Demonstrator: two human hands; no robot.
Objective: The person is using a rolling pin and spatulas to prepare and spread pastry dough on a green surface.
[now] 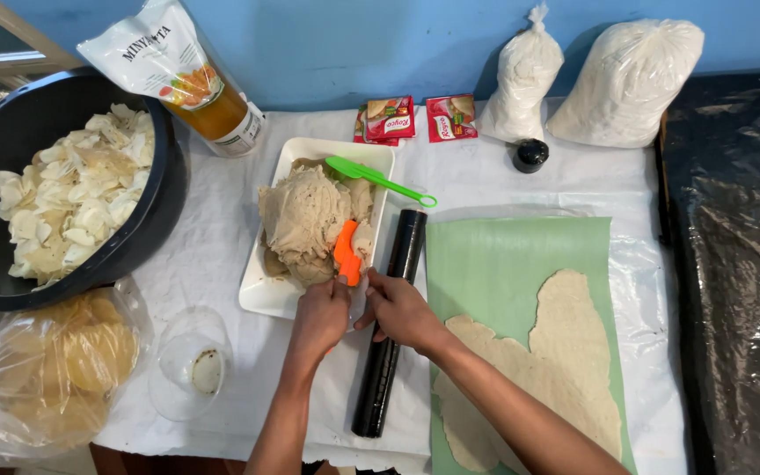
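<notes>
The left hand grips an orange scraper, its fingers curled tight around the handle, and the blade presses into a mound of tan dough that fills a white rectangular tray near the middle of the counter. The right hand sits just beside it at the tray's near right corner, fingers bent and drawn together over the tray's rim (whether they pinch anything I cannot tell). A green plastic knife lies across the tray's far right corner. A black roller lies along the tray's right side, passing under the right hand. Right of it, a green mat carries a thin sheet of rolled dough toward the counter's near edge. At the left edge stands a black tub of pale chips, with a clear bag of golden crackers and a clear cup at the near left corner.
</notes>
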